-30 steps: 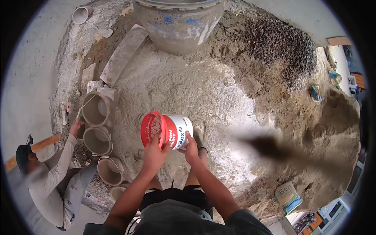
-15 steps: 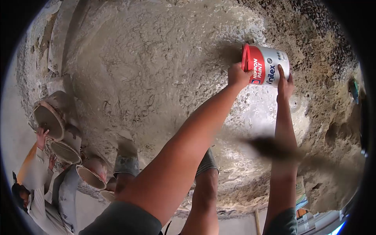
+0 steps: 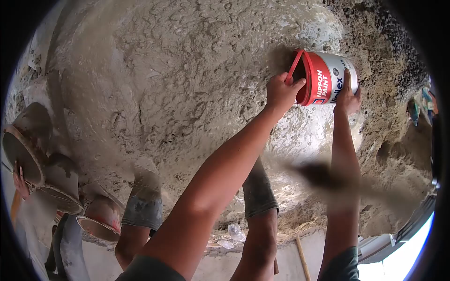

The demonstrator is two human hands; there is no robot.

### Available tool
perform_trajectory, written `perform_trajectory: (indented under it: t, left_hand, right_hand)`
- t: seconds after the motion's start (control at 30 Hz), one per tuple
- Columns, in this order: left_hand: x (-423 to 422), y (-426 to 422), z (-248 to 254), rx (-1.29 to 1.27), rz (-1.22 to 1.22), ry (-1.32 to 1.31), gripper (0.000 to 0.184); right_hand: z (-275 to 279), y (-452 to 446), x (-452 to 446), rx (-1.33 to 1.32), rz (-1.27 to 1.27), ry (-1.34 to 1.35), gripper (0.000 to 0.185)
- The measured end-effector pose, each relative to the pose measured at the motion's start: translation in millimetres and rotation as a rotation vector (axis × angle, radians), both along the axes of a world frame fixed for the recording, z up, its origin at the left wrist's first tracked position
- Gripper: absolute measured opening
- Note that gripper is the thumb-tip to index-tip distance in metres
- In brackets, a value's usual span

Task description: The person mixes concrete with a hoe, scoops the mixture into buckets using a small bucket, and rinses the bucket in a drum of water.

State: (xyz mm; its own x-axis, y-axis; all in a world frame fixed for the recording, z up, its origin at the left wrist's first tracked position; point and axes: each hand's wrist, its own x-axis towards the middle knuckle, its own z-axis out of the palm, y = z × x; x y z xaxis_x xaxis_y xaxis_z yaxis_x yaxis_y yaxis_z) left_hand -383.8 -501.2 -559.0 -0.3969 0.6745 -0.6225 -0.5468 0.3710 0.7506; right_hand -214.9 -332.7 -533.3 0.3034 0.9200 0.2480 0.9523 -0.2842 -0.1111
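The widest thing is the wet grey mix (image 3: pixel 187 79), pitted and glossy, running from the middle out past twelve o'clock. The dark gravel (image 3: pixel 401 56) lies at two o'clock, by the edge of the mix. Mud-caked pails (image 3: pixel 61 175) crowd between eight and nine o'clock, their mouths towards seven. The paint bucket (image 3: pixel 323 77), red and white, is at two o'clock over the mix, tipped on its side with its mouth facing nine and its base towards three. Two muddy boots (image 3: pixel 142 201) stand apart in the mix, one towards seven o'clock, the other near five. The left hand (image 3: pixel 281 96) is closed at the bucket's mouth, gripping near the rim and the handle; the right hand (image 3: pixel 348 97) clasps the bucket near its base, thumb on the label side. Another person's hand (image 3: pixel 20 180) is at a pail at nine o'clock. Smallest is the red handle (image 3: pixel 294 67), slanting across the mouth. The inside is dark, so I can't tell what it contains. Smooth, wet plastic could twist from the fingers, anything inside could spill towards nine, and slick mix underfoot could upset the reaching person's balance.
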Motion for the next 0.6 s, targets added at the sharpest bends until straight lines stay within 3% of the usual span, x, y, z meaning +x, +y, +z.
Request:
perform_trajectory:
  t: [0.03, 0.17, 0.27, 0.43, 0.6]
  left_hand:
    - [-19, -26, 2, -0.036, -0.009, -0.042, 0.039]
    - [-97, -150, -27, -0.105, 0.119, -0.45, 0.028]
    - [-138, -198, -14, -0.134, 0.112, -0.471, 0.019]
    - [-196, -299, 8, -0.211, 0.154, -0.505, 0.011]
    - [-209, -369, 51, -0.291, 0.286, -0.394, 0.009]
  right_hand:
    - [-2, -10, -19, -0.129, 0.05, 0.171, 0.111]
    - [7, -110, -151, -0.345, 0.094, 0.083, 0.092]
    - [-18, -178, -174, -0.174, 0.083, 0.052, 0.083]
    - [-32, -276, -223, -0.254, 0.078, 0.172, 0.074]
    - [-35, -348, -251, -0.378, 0.089, 0.489, 0.067]
